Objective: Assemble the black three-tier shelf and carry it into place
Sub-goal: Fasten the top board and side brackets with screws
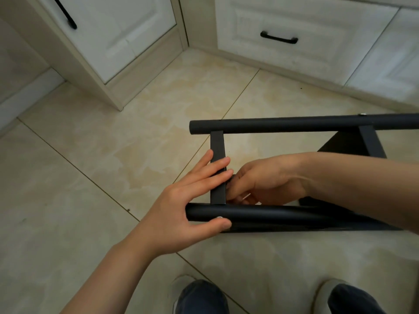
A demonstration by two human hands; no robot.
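The black shelf frame (294,124) lies on its side on the tiled floor, with two round tubes running left to right and flat cross bars between them. My left hand (181,202) holds the end of the near tube (260,215): thumb under it, straight fingers laid across the left cross bar (217,141). My right hand (265,177) reaches inside the frame beside that cross bar, its fingers curled at the joint on something small that I cannot make out. A black shelf panel (347,143) shows at the right.
White cabinets (108,30) with black handles stand at the back left, and a drawer unit (278,37) at the back right. Beige floor tiles (113,155) spread to the left. My two shoes (199,295) are at the bottom edge.
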